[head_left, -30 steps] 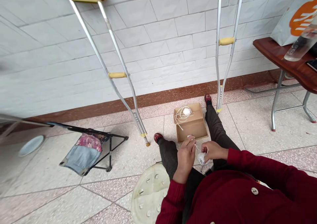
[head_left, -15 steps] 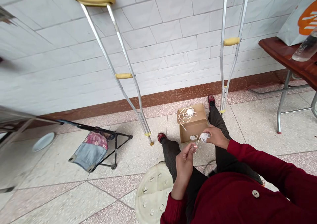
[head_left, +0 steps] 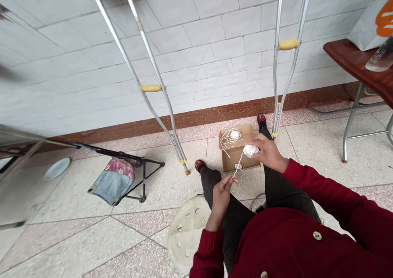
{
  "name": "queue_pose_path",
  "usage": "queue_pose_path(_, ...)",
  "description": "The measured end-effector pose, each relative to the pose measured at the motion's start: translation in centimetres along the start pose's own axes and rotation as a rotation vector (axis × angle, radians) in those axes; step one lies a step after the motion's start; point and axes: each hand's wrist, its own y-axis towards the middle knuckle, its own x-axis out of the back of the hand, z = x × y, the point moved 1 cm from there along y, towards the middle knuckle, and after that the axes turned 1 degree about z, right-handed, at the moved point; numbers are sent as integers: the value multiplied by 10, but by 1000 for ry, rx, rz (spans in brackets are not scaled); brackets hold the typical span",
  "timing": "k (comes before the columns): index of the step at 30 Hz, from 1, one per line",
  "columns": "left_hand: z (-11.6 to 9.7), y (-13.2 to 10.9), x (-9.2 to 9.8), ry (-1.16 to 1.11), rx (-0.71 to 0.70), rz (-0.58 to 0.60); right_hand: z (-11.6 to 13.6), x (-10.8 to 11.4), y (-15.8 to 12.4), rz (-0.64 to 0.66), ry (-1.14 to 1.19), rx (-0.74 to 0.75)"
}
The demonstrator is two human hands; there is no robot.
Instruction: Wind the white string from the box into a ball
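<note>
- Over the open cardboard box [head_left: 226, 163], held the white string ball [head_left: 251, 150] in the closed fingers of the right hand [head_left: 267, 150].
- Pinched the strand [head_left: 239, 163] narrowly in the fingers of the left hand [head_left: 221, 192], drawn nearly straight.
- Appeared part-way along: bulk gathered, strand left outside; could not tell winding from unwinding.
- Lay untouched in the box: second white ball [head_left: 234, 134].

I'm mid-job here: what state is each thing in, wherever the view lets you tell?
Left hand: closed in a pinch on the strand
Right hand: closed around the white ball
White ball: wound, one strand drawn out
Strand: stretched between the hands
Cardboard box: open
Ball in the box: loose coils around it
Folding seat: unfolded
Crutches: both standing
</note>
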Motion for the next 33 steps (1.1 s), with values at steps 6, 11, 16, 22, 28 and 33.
queue_pose_path(6,-88,-16,-35,-220,-117,361,-6,-8,8,82,-215,-14)
queue_pose_path(11,-99,-23,-48,-292,-137,427,-5,-17,18,-27,-106,-77)
queue_pose_path(16,-52,-27,-19,-302,-49,249,-13,-4,29,-82,117,-210)
queue_pose_path(22,-8,-19,-20,-197,14,357,12,-10,26,139,811,-632)
queue_pose_path(28,31,9,-12,172,-126,194,45,-20,-21,612,840,-641)
queue_pose_path(33,20,24,-16,774,-393,231,17,-56,-75,816,743,-779)
